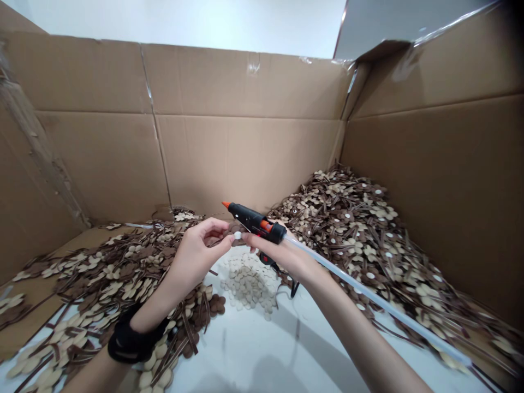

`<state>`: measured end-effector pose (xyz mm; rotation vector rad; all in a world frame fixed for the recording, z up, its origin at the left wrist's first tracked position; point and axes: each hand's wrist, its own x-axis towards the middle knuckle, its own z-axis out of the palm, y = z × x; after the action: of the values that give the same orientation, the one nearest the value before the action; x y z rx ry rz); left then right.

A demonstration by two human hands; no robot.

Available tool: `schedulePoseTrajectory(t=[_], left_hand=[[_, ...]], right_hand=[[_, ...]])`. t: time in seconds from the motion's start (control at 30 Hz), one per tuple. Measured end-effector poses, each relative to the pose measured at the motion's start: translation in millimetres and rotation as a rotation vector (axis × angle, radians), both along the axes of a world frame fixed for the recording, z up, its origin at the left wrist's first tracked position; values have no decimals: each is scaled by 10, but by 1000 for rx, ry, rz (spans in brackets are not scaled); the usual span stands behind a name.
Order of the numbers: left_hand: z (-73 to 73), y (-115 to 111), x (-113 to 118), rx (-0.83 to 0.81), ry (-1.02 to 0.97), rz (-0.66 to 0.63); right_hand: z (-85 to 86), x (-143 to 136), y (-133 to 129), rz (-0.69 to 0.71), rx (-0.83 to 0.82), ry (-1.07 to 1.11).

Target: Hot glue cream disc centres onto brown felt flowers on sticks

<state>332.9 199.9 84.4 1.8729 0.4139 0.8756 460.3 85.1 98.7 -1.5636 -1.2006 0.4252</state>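
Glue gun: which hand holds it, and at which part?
The right hand holds the glue gun by its handle. The left hand pinches a small white disc at the fingertips.

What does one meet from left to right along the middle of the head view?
Left heap of brown and cream flower pieces → left hand → small white disc → glue gun → right heap of flowers → cardboard wall.

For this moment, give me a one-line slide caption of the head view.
Right hand holds a glue gun; left hand pinches a small white disc above piled flower cutouts.

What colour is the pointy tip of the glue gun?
Orange, on the black glue gun; the head view shows it best.
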Motion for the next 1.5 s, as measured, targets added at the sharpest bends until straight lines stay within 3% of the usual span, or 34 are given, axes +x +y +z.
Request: schedulePoseTrajectory(t=[0.37,0.67,1.17,1.37,1.5], left_hand=[[57,-5,-15,-98,52,-60],[-54,79,38,-37,57,-19],[-44,10,36,-62,-2,-31],[-46,97,41,-231,-31,-67],[-90,148,46,-314,-104,-46]], right_hand=[[-164,163,68,21,1,50],[-122,56,73,49,15,75],[-164,3,61,31,-6,70],[-219,158,139,90,-9,279],[-255,180,198,101,75,433]])
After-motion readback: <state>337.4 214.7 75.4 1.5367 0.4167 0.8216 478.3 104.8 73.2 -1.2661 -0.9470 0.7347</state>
